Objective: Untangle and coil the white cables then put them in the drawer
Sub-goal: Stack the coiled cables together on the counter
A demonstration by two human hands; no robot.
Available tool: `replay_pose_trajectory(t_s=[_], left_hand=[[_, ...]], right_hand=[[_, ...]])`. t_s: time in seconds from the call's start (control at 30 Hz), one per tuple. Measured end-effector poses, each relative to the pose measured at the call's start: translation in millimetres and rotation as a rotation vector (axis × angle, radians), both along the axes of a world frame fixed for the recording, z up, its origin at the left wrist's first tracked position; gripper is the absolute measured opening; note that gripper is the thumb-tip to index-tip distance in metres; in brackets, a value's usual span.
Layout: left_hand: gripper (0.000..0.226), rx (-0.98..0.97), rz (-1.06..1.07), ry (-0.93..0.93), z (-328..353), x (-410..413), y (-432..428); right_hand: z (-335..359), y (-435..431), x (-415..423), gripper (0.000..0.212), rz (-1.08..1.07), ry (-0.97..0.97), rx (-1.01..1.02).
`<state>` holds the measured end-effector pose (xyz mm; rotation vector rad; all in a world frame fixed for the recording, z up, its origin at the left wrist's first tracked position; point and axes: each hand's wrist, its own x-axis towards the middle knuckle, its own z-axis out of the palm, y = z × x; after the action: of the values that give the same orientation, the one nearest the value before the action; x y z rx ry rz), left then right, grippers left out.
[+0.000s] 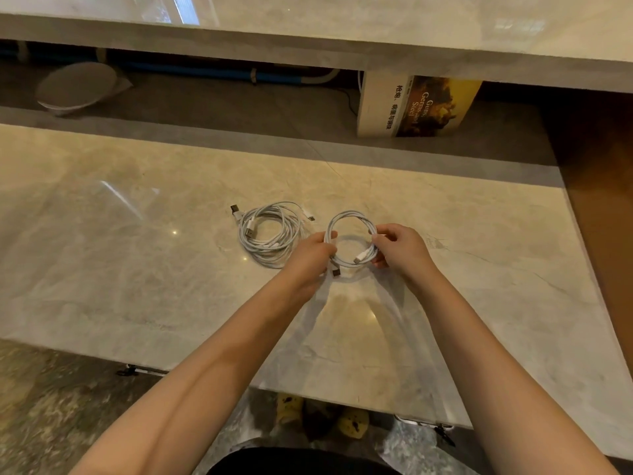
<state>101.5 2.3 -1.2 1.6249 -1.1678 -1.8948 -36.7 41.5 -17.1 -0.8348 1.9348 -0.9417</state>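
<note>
A small coiled white cable (349,217) is held just above the marble table (137,275). My left hand (310,257) pinches the coil's left side, and my right hand (400,248) pinches its right side. One plug end hangs inside the ring at the lower right, and a dark plug sticks out below my left hand. To the left lies a larger loose bundle of white cables (269,233) flat on the table, its plugs poking out at the upper left and upper right. No drawer is in view.
Beyond the table's far edge runs a lower shelf holding a book (414,106) lying on its side and a round grey object (77,87). A second stone slab (342,25) spans the top. Brown wood (596,186) borders the right.
</note>
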Motion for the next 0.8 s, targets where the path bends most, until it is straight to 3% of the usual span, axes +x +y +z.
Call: replay_pose_trajectory(t_s=[0.17, 0.3, 0.37, 0.43, 0.53, 0.6, 0.73, 0.8], left_hand=[[0.034, -0.067, -0.047, -0.145, -18.7, -2.8, 9.4], [0.046, -0.134, -0.056, -0.274, -19.4, 5.4, 14.6], [0.042, -0.167, -0.1, -0.278, -12.3, 17.5, 17.6], [0.032, -0.239, -0.125, -0.284, -0.6, 36.1, 18.1], [0.022, -0.528, -0.025, -0.43, 14.8, 67.8, 2.7], [0.018, -0.718, -0.02, -0.563, 12.4, 84.4, -18.2], [0.041, -0.828, -0.394, -0.922, -16.6, 93.9, -40.7], [0.037, -0.892, -0.476, -0.934, -25.5, 92.6, -37.9]], right_hand=[[-18.3, 5.6, -6.5, 0.022, 0.066, 0.162, 0.074], [-24.7, 6.2, -8.4, 0.028, 0.077, 0.14, 0.086], [-25.3, 5.5, -9.6, 0.031, 0.106, 0.166, 0.089], [-19.9, 2.4, -9.4, 0.033, 0.143, 0.314, 0.096], [-1.7, -12.5, -0.4, 0.032, 0.163, 0.553, 0.001], [11.4, -31.5, 15.4, 0.03, 0.209, 0.515, -0.079], [15.1, -74.1, 53.8, 0.031, 0.376, 0.365, -0.063], [7.2, -86.7, 64.8, 0.03, 0.419, 0.335, 0.005]])
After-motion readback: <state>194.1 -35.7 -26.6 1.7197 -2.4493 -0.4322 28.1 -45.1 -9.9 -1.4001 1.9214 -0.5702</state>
